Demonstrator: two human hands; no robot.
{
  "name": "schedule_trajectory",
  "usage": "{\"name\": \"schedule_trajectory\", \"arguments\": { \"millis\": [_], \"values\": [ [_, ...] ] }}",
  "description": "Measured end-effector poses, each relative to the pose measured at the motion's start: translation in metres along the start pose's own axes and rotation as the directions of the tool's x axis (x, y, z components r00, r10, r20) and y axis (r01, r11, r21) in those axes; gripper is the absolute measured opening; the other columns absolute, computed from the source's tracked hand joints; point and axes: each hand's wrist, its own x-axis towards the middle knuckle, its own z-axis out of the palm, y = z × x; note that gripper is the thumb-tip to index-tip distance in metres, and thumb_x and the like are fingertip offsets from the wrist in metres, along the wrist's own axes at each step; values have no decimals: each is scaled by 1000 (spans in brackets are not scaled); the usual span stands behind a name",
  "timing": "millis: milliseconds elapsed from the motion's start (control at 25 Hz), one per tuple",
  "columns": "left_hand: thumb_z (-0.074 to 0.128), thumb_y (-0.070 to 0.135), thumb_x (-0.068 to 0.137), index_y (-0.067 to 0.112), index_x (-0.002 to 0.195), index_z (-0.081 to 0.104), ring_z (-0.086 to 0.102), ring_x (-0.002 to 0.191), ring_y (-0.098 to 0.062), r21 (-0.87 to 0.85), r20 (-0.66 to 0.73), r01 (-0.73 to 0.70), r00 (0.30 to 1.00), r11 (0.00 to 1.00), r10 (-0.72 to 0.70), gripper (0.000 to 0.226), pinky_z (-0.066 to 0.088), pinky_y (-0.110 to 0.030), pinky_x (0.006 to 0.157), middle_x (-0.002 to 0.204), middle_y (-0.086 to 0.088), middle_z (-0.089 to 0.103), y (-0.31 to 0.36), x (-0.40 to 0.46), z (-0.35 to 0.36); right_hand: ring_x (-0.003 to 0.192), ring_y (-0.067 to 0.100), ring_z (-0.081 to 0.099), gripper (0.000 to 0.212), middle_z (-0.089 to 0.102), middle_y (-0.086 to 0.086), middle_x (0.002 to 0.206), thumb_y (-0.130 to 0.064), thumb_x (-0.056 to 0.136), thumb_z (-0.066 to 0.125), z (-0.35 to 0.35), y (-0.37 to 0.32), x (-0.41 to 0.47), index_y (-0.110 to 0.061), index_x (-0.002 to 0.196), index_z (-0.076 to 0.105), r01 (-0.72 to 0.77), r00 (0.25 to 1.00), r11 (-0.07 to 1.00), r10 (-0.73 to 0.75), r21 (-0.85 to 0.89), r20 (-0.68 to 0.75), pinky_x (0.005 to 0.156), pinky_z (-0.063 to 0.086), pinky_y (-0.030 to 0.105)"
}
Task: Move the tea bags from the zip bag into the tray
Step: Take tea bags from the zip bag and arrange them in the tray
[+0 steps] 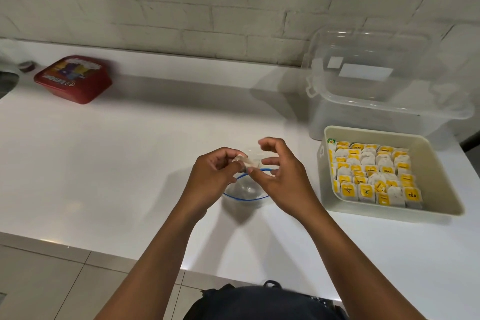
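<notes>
Zip bag: centre frame on the white desk, mouth gaping.
Left hand: grip pinching a tea bag just above it.
Right hand: fingers loosely curled, seemingly steadying the rim.
Tray: right, nearly full, within easy reach.

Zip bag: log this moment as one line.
left hand: pinches tea bag | right hand: at zip bag mouth, grip unclear | tray: nearly full

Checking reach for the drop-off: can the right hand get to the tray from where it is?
Probably yes: the tray sits open-topped just right of the right hand, with only bare counter between them.
</notes>
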Motion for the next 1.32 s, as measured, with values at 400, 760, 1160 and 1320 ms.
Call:
{"name": "schedule_trajectory", "arguments": {
  "millis": [400, 760, 1160, 1320],
  "values": [
    [65, 14, 91, 26, 88, 74, 54, 69, -10, -1, 31, -35, 999, 999, 35, 15, 47, -23, 65, 92, -2, 63, 20, 8, 10, 80, 11, 60, 6, 64, -13, 85, -18, 88, 71, -9, -3, -3, -20, 87, 66, 289, 931, 948, -311, -136, -190, 69, 49, 21],
    [51, 15, 102, 17, 119, 65, 70, 88, -21, -310, 93, 62, 995, 949, -34, 21, 56, -38, 89, 93, -9, 72, 15, 1, 42, 105, 16, 52, 23, 57, -2, 112, -14, 85, 70, -14, 17, -15, -16, 108, 70, 399, 848, 824, -498, -402, -180, 87, 46, 23],
    [58, 1, 95, 6, 119, 65, 71, 91, -26, -314, 160, 79, 987, 946, -30, 25, 57, -37, 88, 103, -17, 74, 18, -2, 95, 90, 6, 66, 21, 70, -7, 103, -21, 91, 69, -82, 28, -22, -24, 112, 68, 17, 979, 976, 27, 216, -201, 76, 53, 24],
    [64, 3, 92, 9, 113, 66, 70, 86, -21, -226, 197, 50, 980, 973, -4, 22, 56, -35, 81, 99, -10, 75, 29, -4, 135, 72, 14, 66, 6, 74, 5, 83, -12, 92, 68, -123, 36, -19, -12, 96, 71, -15, 989, 946, 61, 325, -133, 67, 50, 29]
  ]
}}
